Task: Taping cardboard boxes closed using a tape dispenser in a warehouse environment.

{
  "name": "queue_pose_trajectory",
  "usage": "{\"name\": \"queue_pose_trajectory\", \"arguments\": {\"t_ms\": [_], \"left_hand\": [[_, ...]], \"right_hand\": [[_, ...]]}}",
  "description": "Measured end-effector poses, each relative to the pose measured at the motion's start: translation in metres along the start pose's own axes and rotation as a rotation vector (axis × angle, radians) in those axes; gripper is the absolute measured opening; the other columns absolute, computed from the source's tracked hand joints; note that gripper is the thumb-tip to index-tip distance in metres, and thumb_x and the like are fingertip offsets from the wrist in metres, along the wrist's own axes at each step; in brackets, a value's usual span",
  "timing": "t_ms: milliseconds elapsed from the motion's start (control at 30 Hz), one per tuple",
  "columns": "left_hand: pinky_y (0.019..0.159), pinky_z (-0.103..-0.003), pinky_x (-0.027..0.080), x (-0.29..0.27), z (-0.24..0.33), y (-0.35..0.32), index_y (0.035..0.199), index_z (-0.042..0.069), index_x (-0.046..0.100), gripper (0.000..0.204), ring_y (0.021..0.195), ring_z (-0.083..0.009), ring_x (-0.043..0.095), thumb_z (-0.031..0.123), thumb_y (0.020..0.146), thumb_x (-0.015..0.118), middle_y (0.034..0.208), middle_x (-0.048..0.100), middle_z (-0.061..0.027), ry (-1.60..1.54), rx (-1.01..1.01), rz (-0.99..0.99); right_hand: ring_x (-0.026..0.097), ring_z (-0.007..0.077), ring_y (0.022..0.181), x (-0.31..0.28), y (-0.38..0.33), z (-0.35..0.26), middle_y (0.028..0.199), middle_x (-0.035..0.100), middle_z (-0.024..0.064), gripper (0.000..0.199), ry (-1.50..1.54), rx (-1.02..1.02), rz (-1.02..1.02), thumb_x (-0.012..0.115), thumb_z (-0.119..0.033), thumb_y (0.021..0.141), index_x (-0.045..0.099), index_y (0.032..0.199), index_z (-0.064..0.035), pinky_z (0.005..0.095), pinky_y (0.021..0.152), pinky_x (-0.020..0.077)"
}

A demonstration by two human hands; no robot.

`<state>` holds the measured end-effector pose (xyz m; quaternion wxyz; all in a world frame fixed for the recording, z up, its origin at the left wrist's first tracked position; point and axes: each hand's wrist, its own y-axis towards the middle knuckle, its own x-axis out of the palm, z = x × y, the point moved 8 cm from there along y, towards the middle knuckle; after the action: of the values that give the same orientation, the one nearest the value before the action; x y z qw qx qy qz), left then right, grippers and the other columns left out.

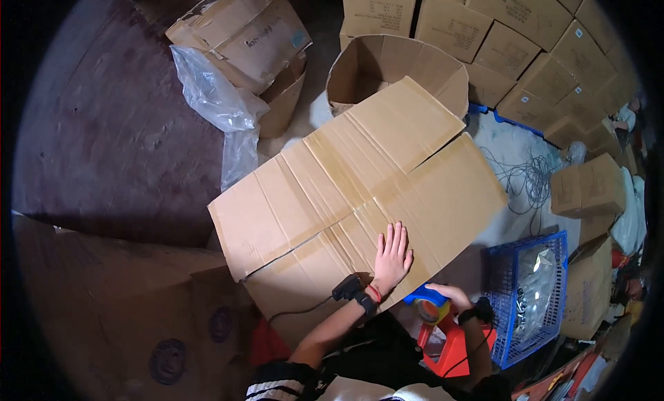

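A large flattened cardboard box (311, 187) lies slantwise in front of me, its flaps opened out and slits showing at two ends. My left hand (393, 258) rests flat on it near its close edge, fingers stretched and holding nothing. Beside that edge, my right hand (453, 296) is closed around a blue tape dispenser (419, 294) with a roll of tape in it. Part of the right hand's grip is hidden behind the dispenser. Below the dispenser stands a red stool-like thing (446, 356), partly covered by my right arm.
A blue plastic crate (529, 297) holding clear plastic stands at the right. Behind the cardboard is an open, rounded carton (415, 50). Stacked boxes (512, 21) line the back right, with tangled cable (529, 183) on the floor. Worn cartons (256, 38) and plastic film (214, 90) are back left.
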<state>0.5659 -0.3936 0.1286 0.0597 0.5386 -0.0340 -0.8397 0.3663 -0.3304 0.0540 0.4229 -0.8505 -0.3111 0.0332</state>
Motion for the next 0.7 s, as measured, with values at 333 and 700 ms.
{"name": "queue_pose_trajectory", "arguments": {"t_ms": [333, 700], "left_hand": [[0.104, -0.044, 0.015, -0.039, -0.065, 0.073, 0.131, 0.000, 0.025, 0.056, 0.129, -0.0265, 0.019, 0.032, 0.087, 0.038, 0.138, 0.023, -0.0156, 0.007, -0.166, 0.192], [0.105, -0.045, 0.009, 0.000, 0.029, -0.038, 0.133, 0.006, 0.027, 0.054, 0.131, -0.0252, 0.011, 0.032, 0.087, 0.037, 0.141, 0.019, -0.0089, 0.054, 0.289, -0.222]], "right_hand": [[0.061, 0.0270, 0.072, -0.062, 0.018, 0.065, 0.077, 0.063, 0.0165, 0.047, -1.114, 0.131, 0.579, 0.059, -0.045, 0.074, 0.061, 0.091, -0.0009, 0.0377, 0.065, 0.0466], [0.056, 0.0245, 0.072, -0.085, -0.113, -0.023, 0.079, 0.061, 0.0164, 0.048, -0.433, -0.199, 1.168, 0.054, -0.043, 0.080, 0.060, 0.087, 0.0039, 0.0345, 0.068, 0.0431]]}}
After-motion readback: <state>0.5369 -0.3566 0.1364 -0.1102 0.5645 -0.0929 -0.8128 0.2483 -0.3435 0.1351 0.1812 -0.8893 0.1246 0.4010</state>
